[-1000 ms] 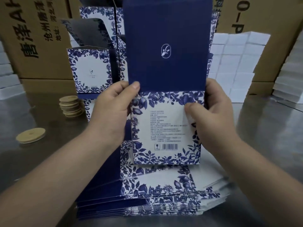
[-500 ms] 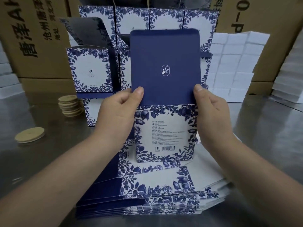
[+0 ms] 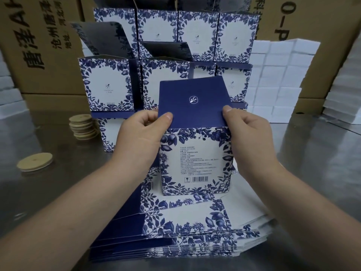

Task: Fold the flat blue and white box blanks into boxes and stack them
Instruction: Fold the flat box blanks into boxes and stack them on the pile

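Observation:
I hold a blue and white floral box [image 3: 195, 163] upright over a pile of flat box blanks [image 3: 185, 227]. Its printed back panel with a barcode faces me. The dark blue lid flap [image 3: 193, 102] with a small white logo leans away from me over the box top. My left hand [image 3: 140, 137] pinches the flap's lower left corner, thumb on the front. My right hand [image 3: 248, 133] pinches the lower right corner the same way. Behind stands a stack of folded boxes [image 3: 175, 55], several with their lids still up.
A short pile of round cork discs [image 3: 83, 127] and one loose cork disc [image 3: 34, 161] lie on the steel table [image 3: 312, 163] at the left. White foam blocks [image 3: 279, 79] and large cardboard cartons [image 3: 39, 45] line the back.
The box has dropped lower toward the blank pile. Its blue lid flap, upright a second ago, has been bent back and down, and both hands slid up to its base.

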Motion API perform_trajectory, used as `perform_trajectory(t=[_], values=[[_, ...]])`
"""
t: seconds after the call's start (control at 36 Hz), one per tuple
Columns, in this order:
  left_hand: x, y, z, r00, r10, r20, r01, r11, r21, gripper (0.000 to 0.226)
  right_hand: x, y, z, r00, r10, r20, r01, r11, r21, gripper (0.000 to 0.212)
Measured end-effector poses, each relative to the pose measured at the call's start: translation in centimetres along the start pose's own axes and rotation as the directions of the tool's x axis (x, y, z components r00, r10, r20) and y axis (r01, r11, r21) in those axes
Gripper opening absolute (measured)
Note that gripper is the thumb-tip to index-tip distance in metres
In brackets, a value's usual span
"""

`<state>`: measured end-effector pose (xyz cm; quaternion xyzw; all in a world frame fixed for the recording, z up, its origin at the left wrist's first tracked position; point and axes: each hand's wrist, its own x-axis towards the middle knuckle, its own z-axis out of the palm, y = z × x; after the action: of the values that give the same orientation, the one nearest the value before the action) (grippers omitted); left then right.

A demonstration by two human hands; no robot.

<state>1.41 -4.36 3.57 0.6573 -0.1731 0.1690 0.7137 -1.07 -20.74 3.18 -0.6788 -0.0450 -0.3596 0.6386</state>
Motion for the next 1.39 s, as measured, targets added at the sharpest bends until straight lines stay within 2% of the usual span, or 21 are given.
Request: perform_trajectory(t=[0.14,0.33,0.44,0.58,0.64,0.72,0.78,0.83,0.94,1.06,1.11,1.17,1.22,1.28,1.39], values=[[-0.1,0.1,0.1,0.999,-0.020,-0.026,0.020,1.000,-0.014,0.021,0.2,-0.3,-0.2,1.000,0.000,-0.028,-0.001,1.000,-0.029,0.013],[0.2,-0.1,0.1,0.998,-0.012,-0.057,0.012,1.000,0.005,0.018,0.4,-0.2,-0.1,1.000,-0.004,-0.026,0.004,1.000,-0.011,0.016],[0.2,0.2,0.3,0.998,-0.026,-0.061,0.022,0.998,-0.054,0.016,0.4,-0.1,0.0,1.000,0.005,-0.030,-0.005,1.000,-0.011,0.020],[0.3,0.1,0.1,0.998,0.053,-0.029,-0.052,0.998,0.030,0.020,0.3,-0.1,-0.1,1.000,0.021,-0.007,-0.021,1.000,-0.005,0.022],[0.2,0.1,-0.1,0.995,0.100,-0.010,-0.098,0.992,0.080,0.025,0.2,-0.2,0.0,1.000,-0.025,0.011,0.025,0.999,-0.047,0.024],[0.0,0.4,-0.2,0.990,0.142,0.021,-0.143,0.977,0.158,0.034,0.0,-0.7,-0.1,0.983,-0.182,0.018,0.183,0.969,-0.166,0.026],[-0.1,0.6,-0.2,0.987,0.155,0.045,-0.161,0.963,0.218,0.035,-0.1,-0.8,-0.3,0.947,-0.313,0.067,0.319,0.911,-0.262,0.034],[-0.2,1.0,-0.3,0.983,0.165,0.078,-0.180,0.950,0.256,0.033,-0.1,-0.9,-0.6,0.925,-0.356,0.132,0.379,0.879,-0.289,0.039],[-0.9,1.6,-0.6,0.944,0.260,0.205,-0.325,0.846,0.422,0.020,0.1,-0.7,-1.0,0.923,-0.316,0.219,0.364,0.902,-0.232,0.034],[-1.4,1.3,-0.5,0.885,0.328,0.330,-0.466,0.617,0.634,0.041,0.0,-0.8,-1.1,0.920,-0.300,0.252,0.353,0.913,-0.204,0.023],[-1.3,1.4,-0.5,0.857,0.367,0.362,-0.514,0.555,0.654,0.045,-0.1,-1.0,-1.2,0.900,-0.311,0.305,0.387,0.891,-0.236,0.019],[-1.2,1.4,-0.6,0.836,0.395,0.380,-0.548,0.581,0.602,0.043,-0.3,-1.2,-1.1,0.840,-0.377,0.390,0.506,0.804,-0.313,0.025],[-1.0,1.2,-0.5,0.835,0.396,0.383,-0.548,0.663,0.510,0.037,-0.4,-1.4,-1.1,0.796,-0.417,0.438,0.580,0.732,-0.356,0.029],[-1.0,0.8,-0.4,0.844,0.384,0.375,-0.526,0.729,0.438,0.037,-0.3,-1.7,-1.1,0.804,-0.397,0.444,0.567,0.738,-0.366,0.028],[-0.9,0.5,-0.4,0.830,0.414,0.373,-0.546,0.738,0.396,0.037,-0.3,-1.7,-0.9,0.773,-0.417,0.478,0.600,0.724,-0.341,0.023]])
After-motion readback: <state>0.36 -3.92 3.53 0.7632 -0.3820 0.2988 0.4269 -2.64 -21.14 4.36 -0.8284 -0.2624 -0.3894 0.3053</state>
